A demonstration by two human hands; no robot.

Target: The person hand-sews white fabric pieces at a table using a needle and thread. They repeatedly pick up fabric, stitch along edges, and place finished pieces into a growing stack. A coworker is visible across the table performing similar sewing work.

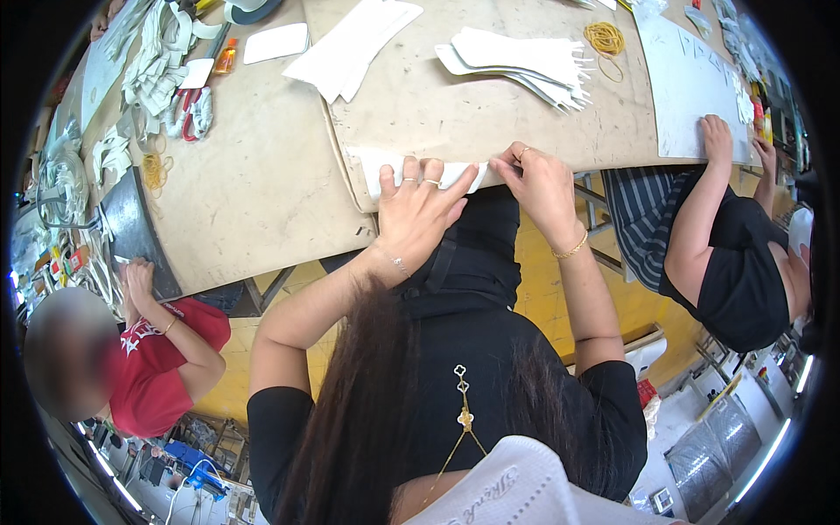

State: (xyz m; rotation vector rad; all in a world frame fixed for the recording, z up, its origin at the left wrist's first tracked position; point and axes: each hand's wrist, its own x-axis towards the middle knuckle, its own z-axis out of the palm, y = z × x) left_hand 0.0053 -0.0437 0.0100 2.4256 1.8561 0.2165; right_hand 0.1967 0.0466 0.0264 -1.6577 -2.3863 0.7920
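Note:
At the table's near edge lies a long white cut piece (372, 164), thin and flat, its material hard to tell. My left hand (411, 206) rests on it with fingers spread, pressing it against the table top. At the right end of the piece, my right hand (538, 184) has thumb and forefinger pinched together on its tip. The fingers partly cover the piece. Farther back is a stack of similar white pieces (516, 57) with narrow strips at the right end. Another white stack (354, 44) lies to its left.
A bundle of yellow rubber bands (604, 38) lies at the back right. Red-handled scissors (188, 114), a small orange bottle (227, 57) and white strips (162, 70) are at left. One co-worker in red (166, 367) sits left, another in black (735, 262) right.

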